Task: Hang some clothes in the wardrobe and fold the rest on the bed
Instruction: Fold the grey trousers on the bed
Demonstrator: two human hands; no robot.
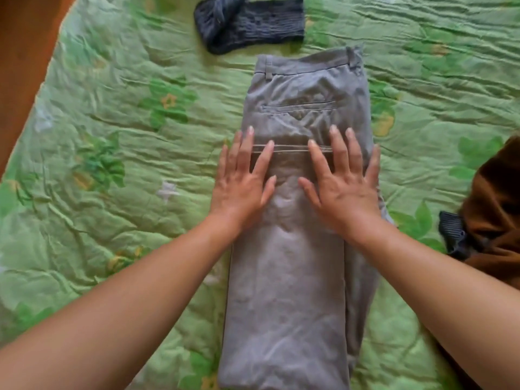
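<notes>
Bare left forearm [118,305] and right forearm [439,280] reach out over grey trousers [287,291] on the green flowered bedspread [112,164].

The left hand [242,178] and right hand [342,184] lie flat on the cloth, fingers straight and spread, gripping nothing. The trousers are folded into one long strip, waistband and back pocket at the far end, with two pale stitched lines crossing under the fingers. A dark knit garment [250,23] lies beyond and a brown garment [495,209] to the right.

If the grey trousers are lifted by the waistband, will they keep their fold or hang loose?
Probably floppy: the grey trousers lie soft and creased under the left hand and right hand, so the fold would likely drop open. Thin-looking cloth suggests little weight.
</notes>
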